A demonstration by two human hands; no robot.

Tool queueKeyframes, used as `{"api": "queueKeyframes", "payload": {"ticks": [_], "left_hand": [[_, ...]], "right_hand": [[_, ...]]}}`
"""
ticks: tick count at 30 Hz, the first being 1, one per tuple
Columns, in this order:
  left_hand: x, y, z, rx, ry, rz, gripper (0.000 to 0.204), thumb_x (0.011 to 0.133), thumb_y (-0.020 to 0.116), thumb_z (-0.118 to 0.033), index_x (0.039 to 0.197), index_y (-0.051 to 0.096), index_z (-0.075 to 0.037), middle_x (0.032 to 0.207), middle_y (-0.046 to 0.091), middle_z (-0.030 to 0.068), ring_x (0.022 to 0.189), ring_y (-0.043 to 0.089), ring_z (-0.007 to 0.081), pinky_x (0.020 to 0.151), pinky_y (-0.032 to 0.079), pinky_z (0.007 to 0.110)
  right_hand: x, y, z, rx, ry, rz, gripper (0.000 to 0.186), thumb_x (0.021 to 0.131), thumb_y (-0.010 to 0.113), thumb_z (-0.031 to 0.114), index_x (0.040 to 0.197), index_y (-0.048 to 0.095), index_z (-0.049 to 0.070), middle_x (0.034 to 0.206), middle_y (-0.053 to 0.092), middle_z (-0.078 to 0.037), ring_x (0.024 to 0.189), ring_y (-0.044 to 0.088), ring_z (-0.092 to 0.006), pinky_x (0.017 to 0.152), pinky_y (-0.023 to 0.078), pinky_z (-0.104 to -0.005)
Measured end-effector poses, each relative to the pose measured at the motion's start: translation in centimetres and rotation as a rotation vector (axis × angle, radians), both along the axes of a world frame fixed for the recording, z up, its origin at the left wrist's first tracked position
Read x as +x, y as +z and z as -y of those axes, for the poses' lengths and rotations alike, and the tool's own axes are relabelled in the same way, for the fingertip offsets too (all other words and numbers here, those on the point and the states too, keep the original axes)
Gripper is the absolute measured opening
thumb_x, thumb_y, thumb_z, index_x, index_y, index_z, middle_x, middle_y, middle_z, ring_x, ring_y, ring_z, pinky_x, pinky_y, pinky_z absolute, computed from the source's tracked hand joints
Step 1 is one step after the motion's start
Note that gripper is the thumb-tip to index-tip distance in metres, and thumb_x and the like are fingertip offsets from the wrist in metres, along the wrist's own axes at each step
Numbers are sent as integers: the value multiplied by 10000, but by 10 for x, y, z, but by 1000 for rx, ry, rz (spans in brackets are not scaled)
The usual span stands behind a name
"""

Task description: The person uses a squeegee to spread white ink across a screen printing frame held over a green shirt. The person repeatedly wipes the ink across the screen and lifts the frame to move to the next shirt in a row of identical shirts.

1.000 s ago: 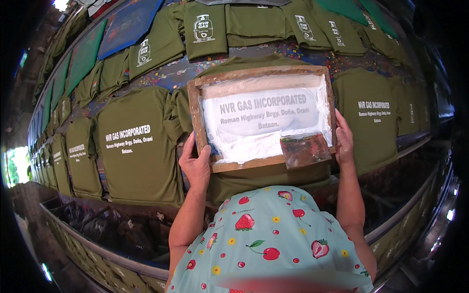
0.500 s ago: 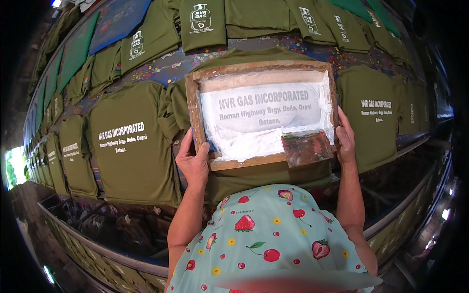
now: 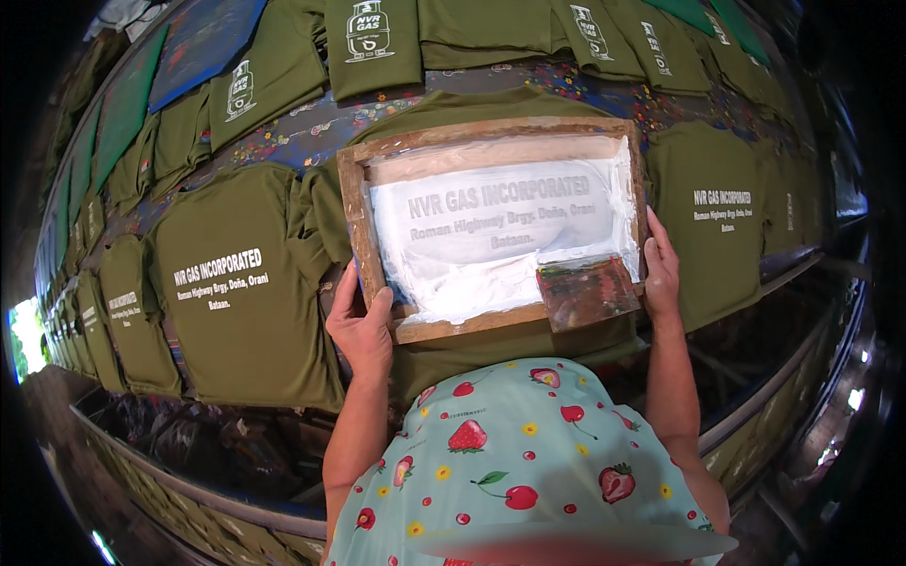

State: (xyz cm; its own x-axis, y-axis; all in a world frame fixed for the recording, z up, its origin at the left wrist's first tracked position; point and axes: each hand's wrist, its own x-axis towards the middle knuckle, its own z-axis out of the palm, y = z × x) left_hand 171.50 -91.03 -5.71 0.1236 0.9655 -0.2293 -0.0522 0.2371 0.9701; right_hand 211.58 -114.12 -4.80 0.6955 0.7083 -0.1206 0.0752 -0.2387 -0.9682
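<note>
1. The screen (image 3: 491,222), a wooden frame with white ink spread over its mesh, lies in the middle of the frame, flat on a green shirt (image 3: 472,354).
2. A squeegee (image 3: 587,292), smeared with ink, rests inside the screen at its lower right corner; no hand is on it.
3. The left hand (image 3: 361,325) grips the screen's lower left corner, thumb on the wood and fingers curled round the edge.
4. The right hand (image 3: 661,269) lies along the right rail with its fingers stretched up the wood. I cannot tell whether it clasps the rail or only presses on it.
5. To my eye the step in hand is handling the screen on the shirt, both hands on the wood and none on the squeegee.
6. Any next move calls for both hands working evenly, so the wet mesh does not slide and smear the cloth.
7. A printed shirt (image 3: 236,283) lies centre left, another (image 3: 717,217) at centre right.
8. More shirts (image 3: 373,42) line the top, on a blue flowered table cover (image 3: 377,118).
9. A strawberry-print garment (image 3: 528,453) fills the bottom centre.
</note>
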Motion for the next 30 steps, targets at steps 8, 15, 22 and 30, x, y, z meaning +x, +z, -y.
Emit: {"api": "queueKeyframes", "payload": {"ticks": [8, 15, 22, 30], "left_hand": [[-1, 1, 0, -36, 14, 15, 639, 894, 764, 136, 1512, 605, 110, 1413, 714, 160, 1226, 708, 193, 1092, 543, 331], [2, 3, -1, -20, 8, -5, 644, 918, 728, 151, 1543, 580, 101, 1395, 715, 152, 1182, 706, 182, 1057, 549, 314], [2, 6, -3, 73, -53, -86, 681, 936, 727, 150, 1586, 533, 95, 1512, 648, 176, 1293, 661, 207, 1155, 501, 352], [2, 7, -4, 13, -23, -97, 677, 936, 691, 134, 1591, 523, 107, 1533, 636, 195, 1316, 652, 235, 1160, 493, 361]], "right_hand": [[1, -12, 1, 2, -101, -3, 478, 1158, 524, 124, 1602, 540, -55, 1589, 601, -148, 1434, 557, -193, 1249, 381, -340], [0, -11, 4, 63, -112, -92, 480, 1171, 511, 191, 1575, 567, -63, 1568, 624, -148, 1426, 571, -203, 1247, 384, -344], [1, -7, 7, 13, -32, -58, 519, 1164, 478, 173, 1618, 499, -78, 1599, 592, -154, 1437, 561, -196, 1250, 383, -341], [0, -9, 8, 69, -13, -1, 506, 1131, 550, 138, 1588, 534, -80, 1576, 612, -149, 1441, 562, -210, 1248, 382, -359]]}}
